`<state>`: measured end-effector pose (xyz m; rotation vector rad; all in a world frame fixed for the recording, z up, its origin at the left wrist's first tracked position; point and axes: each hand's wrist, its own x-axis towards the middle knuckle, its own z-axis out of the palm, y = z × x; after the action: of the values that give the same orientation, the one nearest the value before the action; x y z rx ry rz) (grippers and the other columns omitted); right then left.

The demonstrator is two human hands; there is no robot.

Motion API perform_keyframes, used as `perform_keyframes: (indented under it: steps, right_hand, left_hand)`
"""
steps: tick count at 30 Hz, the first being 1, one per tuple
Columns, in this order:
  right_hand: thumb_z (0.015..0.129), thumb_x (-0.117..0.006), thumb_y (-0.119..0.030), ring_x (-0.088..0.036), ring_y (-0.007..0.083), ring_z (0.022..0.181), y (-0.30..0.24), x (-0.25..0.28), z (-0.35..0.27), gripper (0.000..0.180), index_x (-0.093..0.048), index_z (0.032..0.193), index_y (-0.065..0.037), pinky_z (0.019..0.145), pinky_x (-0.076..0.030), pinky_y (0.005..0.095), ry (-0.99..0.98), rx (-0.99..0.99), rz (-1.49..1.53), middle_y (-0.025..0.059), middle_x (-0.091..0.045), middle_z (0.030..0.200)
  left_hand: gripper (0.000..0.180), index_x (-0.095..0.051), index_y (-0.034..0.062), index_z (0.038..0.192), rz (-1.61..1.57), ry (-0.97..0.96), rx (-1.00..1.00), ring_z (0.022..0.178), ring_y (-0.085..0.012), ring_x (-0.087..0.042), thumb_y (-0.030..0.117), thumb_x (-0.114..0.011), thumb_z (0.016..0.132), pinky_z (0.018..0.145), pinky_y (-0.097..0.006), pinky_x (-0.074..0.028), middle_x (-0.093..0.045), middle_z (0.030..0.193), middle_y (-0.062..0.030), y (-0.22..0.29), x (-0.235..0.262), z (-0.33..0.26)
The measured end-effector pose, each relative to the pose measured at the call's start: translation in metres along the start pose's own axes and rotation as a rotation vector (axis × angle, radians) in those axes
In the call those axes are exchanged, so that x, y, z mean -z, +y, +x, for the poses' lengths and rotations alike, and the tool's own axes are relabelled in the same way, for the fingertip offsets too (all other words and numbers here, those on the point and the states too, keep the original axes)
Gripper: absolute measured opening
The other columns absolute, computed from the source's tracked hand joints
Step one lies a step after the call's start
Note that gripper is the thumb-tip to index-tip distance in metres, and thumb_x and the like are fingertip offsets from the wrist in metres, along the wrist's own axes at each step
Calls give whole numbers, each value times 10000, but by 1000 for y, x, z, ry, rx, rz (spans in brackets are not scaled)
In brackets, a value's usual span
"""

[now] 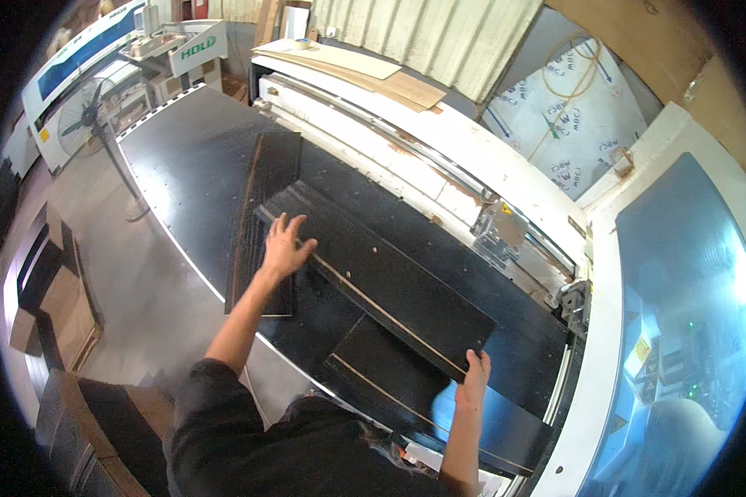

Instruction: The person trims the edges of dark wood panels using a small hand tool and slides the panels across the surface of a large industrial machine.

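A long black board [389,269] with a pale raw edge slants across the machine bed, lifted at its near edge. My right hand [474,378] grips its right end, with the fingers on top of the corner. At the board's left end is my left hand [285,247], fingers spread over the near edge; whether they touch it I cannot tell. Beneath lies a second black board [381,364] with a pale edge, partly covered. Further left, another dark board [261,207] lies crosswise under the first one's left end.
The black machine bed [182,157] has a white-edged rim. Behind it runs a white gantry [439,132] with a metal tool head [501,232] and loose sheets on top. A blue tinted cover [688,290] stands at right. Stacked boards [58,306] and a fan [87,124] are at left.
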<state>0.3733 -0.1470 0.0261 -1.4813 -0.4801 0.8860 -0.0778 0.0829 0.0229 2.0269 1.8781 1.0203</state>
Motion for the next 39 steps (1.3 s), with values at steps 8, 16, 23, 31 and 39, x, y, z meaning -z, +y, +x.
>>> perform_keyframes:
  steps: [8,16,23,31,39]
  right_hand:
    - [1010,-616,-219,-679,326,1051,6,-142,-110,258,-440,1133,-76,902,-593,505,-763,-519,265,155,-592,1140]
    - [1067,-542,-398,-611,282,1272,-23,-239,-177,686,-314,1567,11,1022,-509,392,-1525,-495,-128,223,-624,1373]
    - [1076,-541,-233,-677,181,1050,-12,-197,-157,374,-580,1392,-37,956,-538,334,-1539,-333,-144,143,-718,1178]
    - [1078,-546,-214,-687,166,1024,-25,-146,-128,330,-598,1357,-45,928,-546,324,-1194,-192,-132,113,-730,1142]
    - [964,-703,-280,-668,298,1125,-49,-36,-116,394,-649,1285,-59,990,-516,402,-559,298,-633,136,-708,1210]
  left_hand:
    - [897,-293,-28,1570,-645,-107,301,1466,-372,-396,392,-757,928,1216,-418,-294,-383,1580,-293,21,34,-90]
    - [926,-312,52,1586,-236,-74,237,1513,-395,-308,541,-719,913,1232,-465,-247,-365,1601,-268,-81,100,-42]
    - [886,-412,193,1562,320,-4,287,1489,-536,-245,666,-683,863,1188,-599,-268,-198,1641,-338,-94,49,-102]
    - [794,-511,165,1489,319,100,296,1412,-501,-367,608,-711,862,1155,-560,-338,-284,1606,-332,-64,35,-97]
    - [755,-541,174,1474,317,107,286,1404,-507,-388,559,-747,858,1150,-565,-353,-307,1604,-314,-60,36,-105]
